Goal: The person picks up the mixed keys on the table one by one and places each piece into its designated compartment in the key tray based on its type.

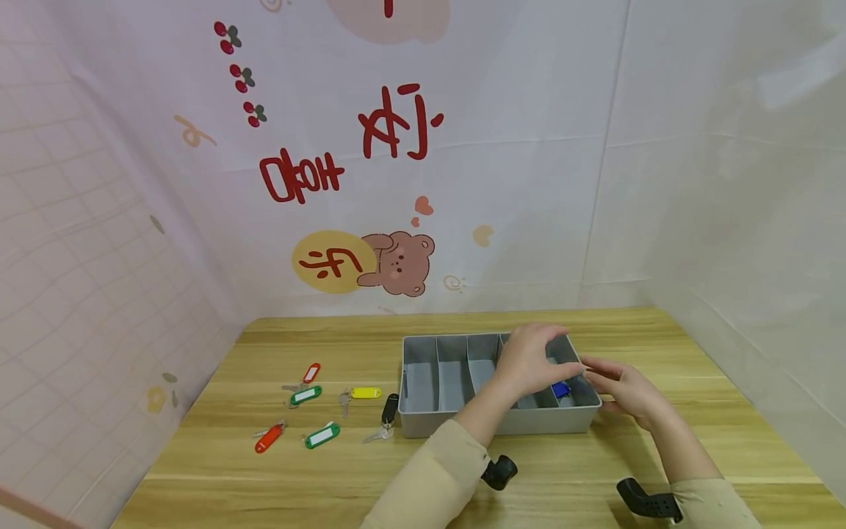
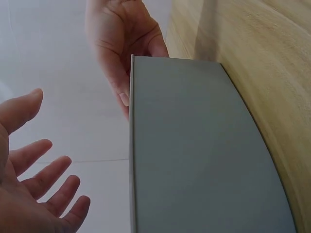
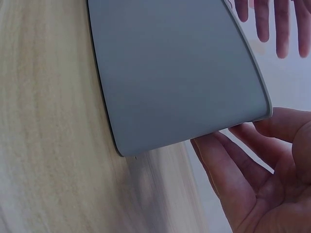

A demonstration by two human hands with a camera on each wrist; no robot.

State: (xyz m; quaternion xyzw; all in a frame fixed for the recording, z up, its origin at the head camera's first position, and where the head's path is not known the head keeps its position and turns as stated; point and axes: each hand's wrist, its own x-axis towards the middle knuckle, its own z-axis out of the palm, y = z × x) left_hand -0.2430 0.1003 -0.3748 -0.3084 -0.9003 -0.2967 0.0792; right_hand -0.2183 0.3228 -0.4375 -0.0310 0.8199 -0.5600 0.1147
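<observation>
Sleeve (image 1: 426, 477), left grip (image 1: 527, 360) spread, empty, over gray tray (image 1: 538, 421); right grip (image 1: 626, 391) pinching its end edge (image 1: 573, 347), tabletop (image 1: 667, 353) room beyond

Behind the wood-grain worktop (image 1: 218, 481) hung a pale cloth backdrop (image 1: 529, 184), printed with red characters (image 1: 391, 121), three pairs of cherries (image 1: 241, 86), small hearts (image 1: 424, 206) and a brownish bear (image 1: 405, 264) against a yellow disc (image 1: 333, 262). The left-hand wall (image 1: 99, 242) bore a faint grid and a small orange flower (image 1: 156, 399); the right-hand wall (image 1: 747, 220) was plain, whitish and creased. The light was soft, with a brighter patch at the upper right
</observation>
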